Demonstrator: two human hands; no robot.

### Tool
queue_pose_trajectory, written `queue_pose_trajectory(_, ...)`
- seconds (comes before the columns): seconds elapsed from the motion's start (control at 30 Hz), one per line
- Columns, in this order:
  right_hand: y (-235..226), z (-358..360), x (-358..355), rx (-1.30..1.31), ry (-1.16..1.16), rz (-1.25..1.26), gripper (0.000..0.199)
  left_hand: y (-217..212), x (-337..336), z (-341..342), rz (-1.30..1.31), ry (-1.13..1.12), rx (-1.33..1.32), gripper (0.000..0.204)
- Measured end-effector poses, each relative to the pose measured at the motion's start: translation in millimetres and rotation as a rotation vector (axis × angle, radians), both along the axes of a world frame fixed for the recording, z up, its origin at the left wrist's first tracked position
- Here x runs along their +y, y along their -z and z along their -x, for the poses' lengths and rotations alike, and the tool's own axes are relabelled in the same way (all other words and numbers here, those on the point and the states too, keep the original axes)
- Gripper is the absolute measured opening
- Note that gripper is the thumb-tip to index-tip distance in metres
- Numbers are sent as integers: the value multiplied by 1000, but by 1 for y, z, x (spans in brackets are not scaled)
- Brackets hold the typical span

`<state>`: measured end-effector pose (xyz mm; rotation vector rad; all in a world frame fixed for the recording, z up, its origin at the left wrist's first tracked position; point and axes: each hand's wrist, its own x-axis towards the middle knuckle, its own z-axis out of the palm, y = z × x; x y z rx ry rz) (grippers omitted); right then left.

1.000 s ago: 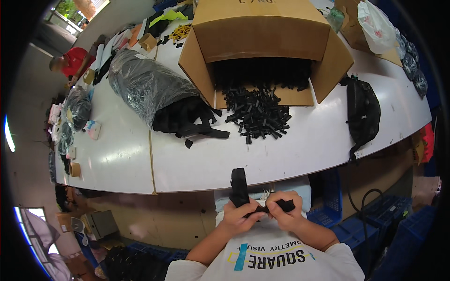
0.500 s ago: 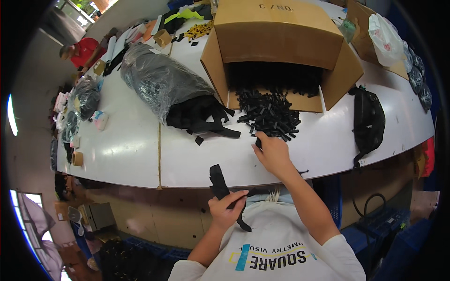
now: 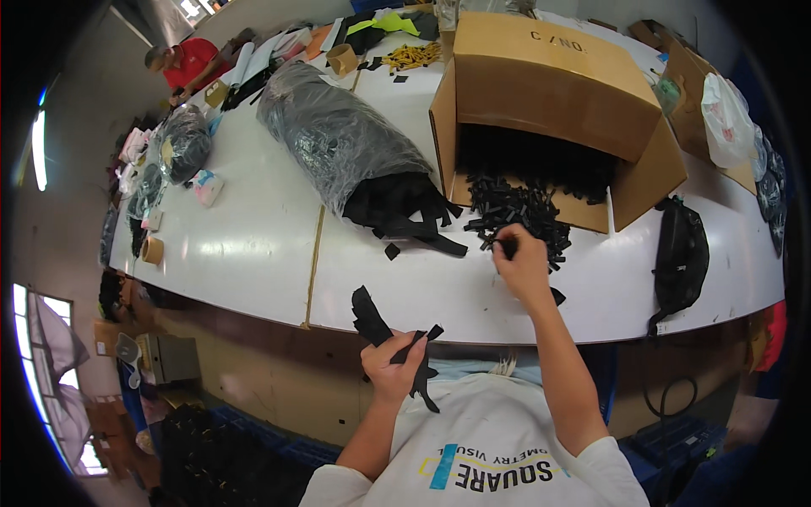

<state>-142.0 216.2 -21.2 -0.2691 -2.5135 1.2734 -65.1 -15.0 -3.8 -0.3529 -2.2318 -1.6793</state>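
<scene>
My left hand [image 3: 394, 365] is closed around several black fabric strips [image 3: 368, 314] in front of the table's near edge. The strips stick up past the fingers and hang below them. At the near edge of a heap of small black pieces [image 3: 515, 207], my right hand [image 3: 525, 264] has its fingers curled around a small black piece [image 3: 508, 246], partly hidden by them. The heap spills from an open cardboard box [image 3: 557, 93] lying on its side. Left of it, more black strips [image 3: 401, 207] poke from a clear plastic bag [image 3: 329, 135].
A black pouch-like bundle [image 3: 680, 258] lies on the white table [image 3: 253, 237] at the right. Tape rolls [image 3: 152, 250], yellow pieces [image 3: 412, 57] and wrapped bundles [image 3: 186, 144] stand further off. A person in red [image 3: 190, 63] is at the far left.
My right hand has moved over the near edge of the heap. The strips in my left hand have shifted, with a short end now sticking out to the right. The view has turned slightly.
</scene>
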Motion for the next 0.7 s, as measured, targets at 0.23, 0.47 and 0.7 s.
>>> queue_pose_trajectory(0.23,-31,-34,23,77,38,737,5,-12,19,2,-25,69,-95,17)
queue_pose_trajectory(0.47,-43,-100,12,130,-225,980,10,-23,47,6,-62,302,-51,20)
queue_pose_trajectory(0.7,-46,-122,7,272,-494,858,18,-38,56,-1,-21,481,44,21)
